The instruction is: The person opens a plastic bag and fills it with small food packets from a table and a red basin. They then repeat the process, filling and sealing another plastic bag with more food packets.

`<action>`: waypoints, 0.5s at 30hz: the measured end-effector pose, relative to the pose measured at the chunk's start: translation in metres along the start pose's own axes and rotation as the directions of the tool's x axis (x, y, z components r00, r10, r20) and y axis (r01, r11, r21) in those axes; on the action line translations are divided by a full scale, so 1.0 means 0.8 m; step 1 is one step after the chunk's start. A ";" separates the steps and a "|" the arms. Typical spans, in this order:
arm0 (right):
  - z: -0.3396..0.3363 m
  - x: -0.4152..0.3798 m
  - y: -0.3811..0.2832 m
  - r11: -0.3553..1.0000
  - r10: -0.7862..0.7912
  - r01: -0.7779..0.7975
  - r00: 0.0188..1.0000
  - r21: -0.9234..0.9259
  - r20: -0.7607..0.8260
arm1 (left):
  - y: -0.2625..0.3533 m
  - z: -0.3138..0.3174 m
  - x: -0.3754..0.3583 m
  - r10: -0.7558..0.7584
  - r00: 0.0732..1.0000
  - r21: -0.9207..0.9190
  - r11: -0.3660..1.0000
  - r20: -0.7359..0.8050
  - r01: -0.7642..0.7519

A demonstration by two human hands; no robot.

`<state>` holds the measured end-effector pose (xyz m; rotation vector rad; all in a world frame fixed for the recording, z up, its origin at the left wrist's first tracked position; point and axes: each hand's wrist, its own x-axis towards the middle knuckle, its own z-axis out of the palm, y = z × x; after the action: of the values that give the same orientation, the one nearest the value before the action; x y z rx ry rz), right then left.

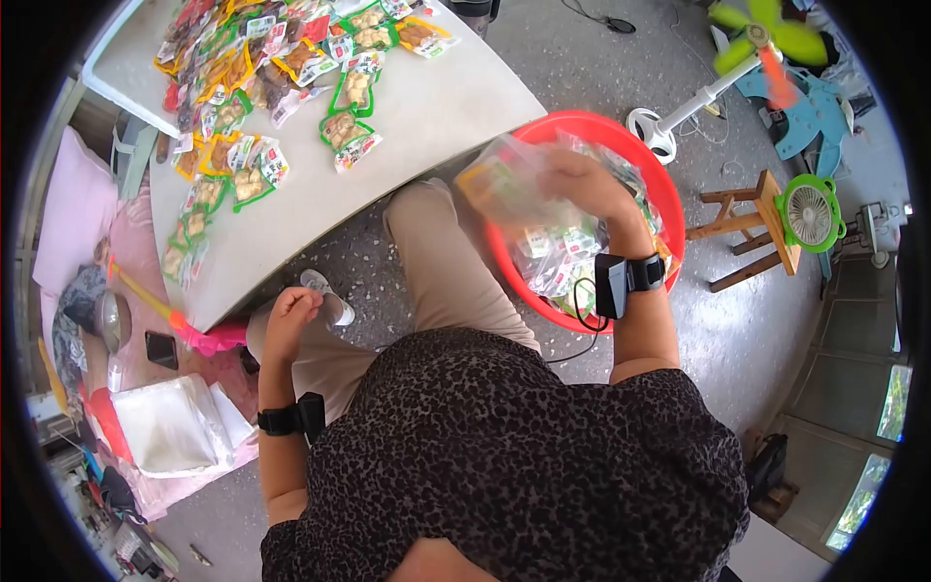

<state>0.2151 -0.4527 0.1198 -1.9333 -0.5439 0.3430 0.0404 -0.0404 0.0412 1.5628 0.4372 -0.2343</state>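
A person seen from above wears a dark short-sleeved top with a fine leopard-style speckle and beige trousers. A black strap with a small black box sits on each wrist, behind the left hand point(291, 312) and the right hand point(585, 182). A thin black cable hangs from the right box.

One red basin point(621, 131), one white table point(436, 107), two fans, a white standing one point(752, 48) and a green one point(810, 213) on one wooden stool point(752, 228), two wrist bands, and snack packets point(354, 87) too many to count.
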 end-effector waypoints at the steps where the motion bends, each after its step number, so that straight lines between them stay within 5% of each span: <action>1: -0.013 -0.005 0.016 0.994 0.094 -0.091 0.995 0.063 -0.034 | -0.010 -0.004 0.001 -0.031 0.999 -0.012 0.999 -0.015 0.031; 5: -0.068 -0.012 0.095 0.951 0.310 -0.301 0.922 0.073 -0.234 | -0.044 -0.021 0.004 -0.157 0.985 -0.028 0.988 -0.077 0.155; 7: -0.106 -0.006 0.153 0.915 0.324 -0.387 0.873 -0.112 -0.366 | -0.052 -0.026 0.005 -0.199 0.975 -0.040 0.980 -0.098 0.196; 11: -0.170 0.023 0.223 0.739 0.317 -0.565 0.773 -0.369 -0.549 | -0.056 -0.033 0.006 -0.214 0.970 -0.088 0.975 -0.116 0.205; 15: -0.172 0.059 0.267 0.633 0.117 -0.581 0.726 -0.512 -0.678 | -0.049 -0.030 0.003 -0.245 0.955 -0.141 0.965 -0.170 0.222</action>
<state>0.3666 -0.6098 -0.0181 -2.7500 0.2276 -0.2967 0.0236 -0.0167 0.0057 1.4189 0.7727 -0.2398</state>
